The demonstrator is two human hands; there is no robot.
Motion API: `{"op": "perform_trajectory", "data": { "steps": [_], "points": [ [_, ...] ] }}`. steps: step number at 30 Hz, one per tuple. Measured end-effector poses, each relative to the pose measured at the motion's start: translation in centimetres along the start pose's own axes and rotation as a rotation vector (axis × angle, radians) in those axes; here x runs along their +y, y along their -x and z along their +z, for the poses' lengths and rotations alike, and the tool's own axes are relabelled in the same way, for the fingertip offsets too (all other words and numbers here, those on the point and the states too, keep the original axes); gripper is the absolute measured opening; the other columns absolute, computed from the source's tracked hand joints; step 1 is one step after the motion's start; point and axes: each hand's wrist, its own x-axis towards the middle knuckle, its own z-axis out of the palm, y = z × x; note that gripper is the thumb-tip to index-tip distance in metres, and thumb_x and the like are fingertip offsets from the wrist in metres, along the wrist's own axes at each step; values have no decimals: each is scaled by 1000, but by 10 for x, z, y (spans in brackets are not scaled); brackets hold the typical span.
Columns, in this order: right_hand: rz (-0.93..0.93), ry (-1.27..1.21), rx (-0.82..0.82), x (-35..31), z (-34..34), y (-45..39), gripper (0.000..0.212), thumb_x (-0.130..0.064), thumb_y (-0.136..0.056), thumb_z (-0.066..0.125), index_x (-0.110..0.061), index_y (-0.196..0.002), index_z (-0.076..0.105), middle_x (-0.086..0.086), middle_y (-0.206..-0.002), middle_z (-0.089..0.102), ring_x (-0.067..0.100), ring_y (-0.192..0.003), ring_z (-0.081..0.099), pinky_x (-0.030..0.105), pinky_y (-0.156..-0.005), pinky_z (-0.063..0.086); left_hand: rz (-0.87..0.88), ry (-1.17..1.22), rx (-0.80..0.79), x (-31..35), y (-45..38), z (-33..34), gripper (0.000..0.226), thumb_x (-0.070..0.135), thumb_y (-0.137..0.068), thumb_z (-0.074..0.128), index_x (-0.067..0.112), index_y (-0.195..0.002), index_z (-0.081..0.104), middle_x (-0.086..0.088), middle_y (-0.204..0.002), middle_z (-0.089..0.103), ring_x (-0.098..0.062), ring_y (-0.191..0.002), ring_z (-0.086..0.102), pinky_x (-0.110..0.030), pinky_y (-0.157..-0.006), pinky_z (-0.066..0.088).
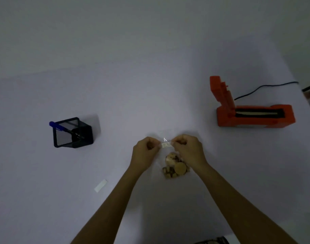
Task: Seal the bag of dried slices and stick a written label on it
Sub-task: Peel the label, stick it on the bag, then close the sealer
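A clear bag of tan dried slices (175,167) lies flat on the white table in front of me. A small white written label (167,144) is stretched over the bag's upper part. My left hand (146,149) pinches the label's left end and my right hand (187,148) pinches its right end. Whether the label touches the bag I cannot tell. The bag's upper edge is hard to make out against the table.
An orange heat sealer (252,115) with its lid raised and a black cord stands at the right. A black mesh pen holder (72,132) with a blue pen (56,125) stands at the left. A white backing strip (101,185) lies near my left forearm.
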Motion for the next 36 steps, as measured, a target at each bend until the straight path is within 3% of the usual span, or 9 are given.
{"op": "perform_trajectory", "data": {
  "steps": [2,8,14,18,23,28,32,36],
  "points": [
    [17,20,-25,4,4,-13,5,-16,-81,68,-17,-83,73,-7,-74,69,8,-70,64,21,-66,50,-27,-2,29,-2,-8,4,6,14,-87,65,14,-91,70,6,-87,69,-5,-78,61,0,-63,42],
    [40,63,-68,9,7,-27,6,-16,-79,67,-19,-81,71,-11,-71,66,3,-67,61,7,-56,41,-33,-29,90,-10,-14,11,4,17,-87,63,17,-89,67,11,-85,67,3,-77,59,-3,-67,42],
    [87,0,-99,10,5,-31,8,-18,-79,63,-20,-78,71,-6,-70,69,13,-70,65,26,-69,52,11,-47,119,-13,-15,16,7,19,-85,68,15,-89,66,10,-79,66,3,-71,59,-1,-63,42],
    [95,2,-152,9,2,-33,7,-18,-79,65,-20,-77,71,-4,-68,69,11,-66,63,29,-69,52,3,-65,141,-15,-17,17,5,18,-87,65,15,-90,66,6,-82,67,-5,-74,60,0,-63,40],
    [64,35,-158,8,7,-32,5,-19,-79,68,-19,-82,72,-4,-78,70,8,-74,64,20,-68,48,-13,-62,132,-14,-19,19,18,31,-85,68,14,-87,65,4,-79,68,-9,-72,62,-15,-65,46],
    [36,82,-124,10,10,-31,8,-18,-80,67,-16,-86,73,-5,-78,69,6,-74,63,15,-64,46,-4,-115,118,-18,-22,25,31,34,-74,79,15,-89,60,2,-80,63,-7,-71,57,-13,-61,43],
    [33,119,-93,11,12,-32,10,-17,-78,67,-14,-85,74,-3,-79,71,9,-75,64,19,-68,49,-7,-114,131,-19,-23,26,32,34,-72,81,16,-89,60,1,-79,62,-6,-69,55,-17,-62,45],
    [28,150,-70,13,12,-30,8,-17,-77,67,-16,-84,70,-5,-77,68,11,-75,64,17,-61,47,-7,-145,158,-21,-22,30,30,35,-74,79,18,-89,59,2,-81,60,-11,-72,56,-27,-65,48]
  ]
}}
